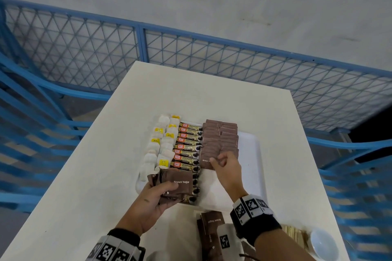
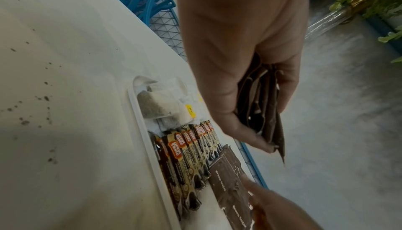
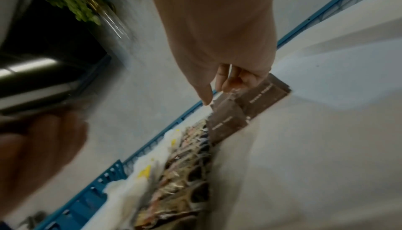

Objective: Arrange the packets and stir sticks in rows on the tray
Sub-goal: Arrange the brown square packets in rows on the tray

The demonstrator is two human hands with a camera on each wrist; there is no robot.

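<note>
A white tray on the white table holds rows of tea bags, coffee sticks and two columns of brown sugar packets. My left hand grips a stack of brown sugar packets over the tray's near left corner; the left wrist view shows the stack fanned between thumb and fingers. My right hand pinches one brown sugar packet at the near end of the left brown column. In the right wrist view that packet lies under the curled fingers.
More brown packets lie on the table near me, with wooden stir sticks and a white bowl at the near right. The tray's right side is bare. A blue mesh fence runs behind the table.
</note>
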